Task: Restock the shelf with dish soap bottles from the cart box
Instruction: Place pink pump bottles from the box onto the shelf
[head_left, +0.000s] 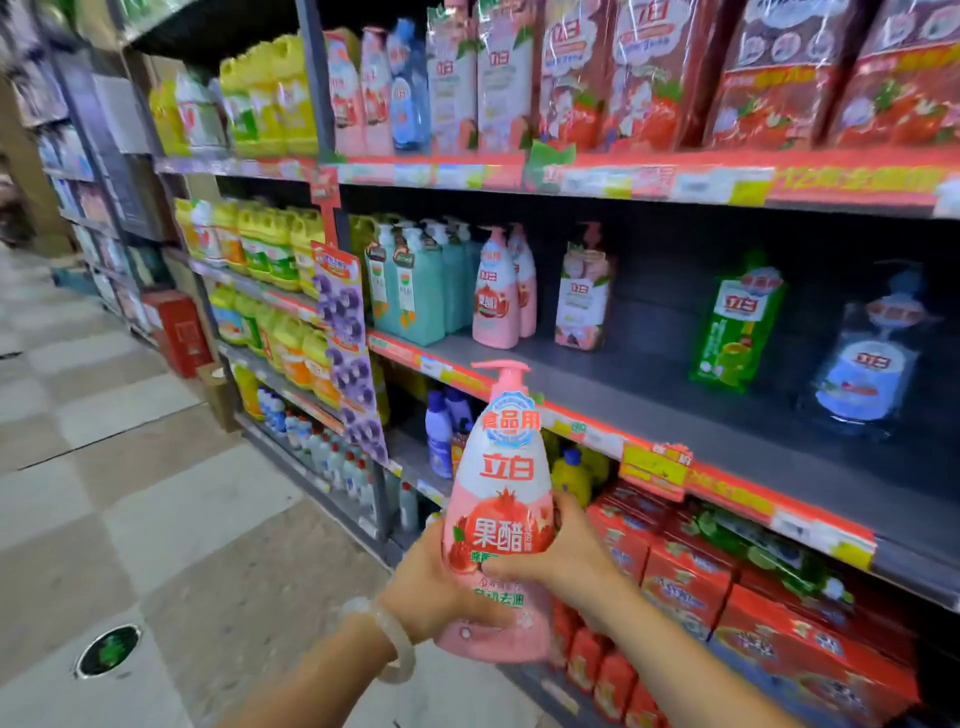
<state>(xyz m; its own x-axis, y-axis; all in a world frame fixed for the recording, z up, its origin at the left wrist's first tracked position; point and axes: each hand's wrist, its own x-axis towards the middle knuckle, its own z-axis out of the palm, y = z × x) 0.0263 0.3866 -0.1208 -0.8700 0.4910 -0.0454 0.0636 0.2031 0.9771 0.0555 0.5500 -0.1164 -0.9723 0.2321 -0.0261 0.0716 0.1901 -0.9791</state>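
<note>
You hold one pink pump bottle of dish soap (501, 514) upright in front of you at about 6 o'clock, label facing you. Your left hand (436, 587) wraps its lower body from the 9 o'clock side, and your right hand (563, 558) clasps its middle from 3 o'clock, so the weight is shared and the pump stays clear. Up at 12 o'clock, matching pink bottles (501, 291) stand on the dark middle shelf (649, 395), with bare shelf in front of them; that looks like its place. The cart box is out of view.
</note>
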